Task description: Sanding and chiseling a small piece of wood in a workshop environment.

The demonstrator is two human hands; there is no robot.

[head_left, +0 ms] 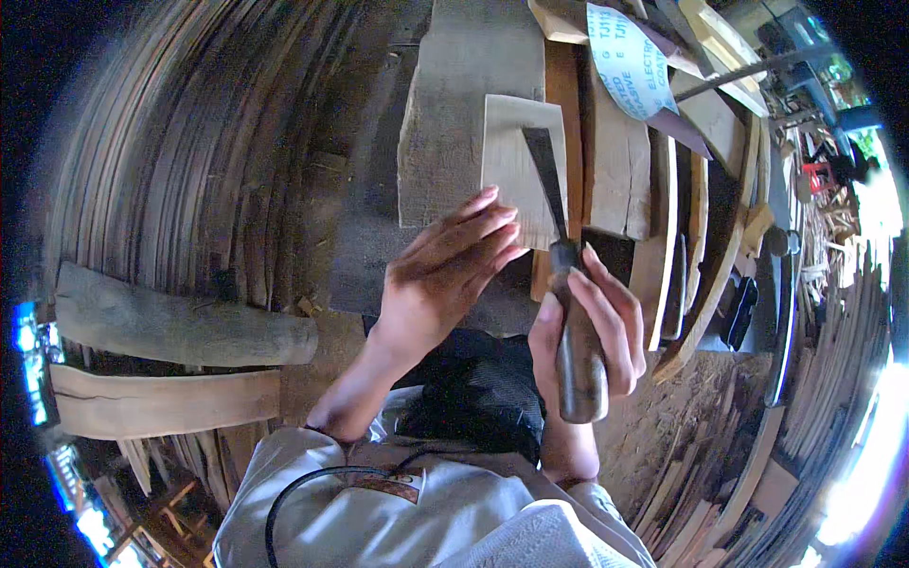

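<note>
My right hand point(611, 322) is closed around the thick wooden handle point(582, 374) of a chisel, whose dark, flat blade point(543, 161) points away from me over a pale, thin rectangular piece point(507, 142). My left hand point(440, 265) has its fingers extended and slightly apart, with the fingertips at the lower left edge of that piece; its thumb is hidden. The piece lies on a wider rough board point(459, 52), beside narrower wooden slats point(615, 170).
A printed light-blue sheet point(625, 71) and curved offcuts point(729, 256) lie at the right, near a long metal tool point(786, 312). Stacked planks point(151, 142) fill the left, with two loose boards point(166, 402) lower down. A red plastic object point(816, 178) is far right.
</note>
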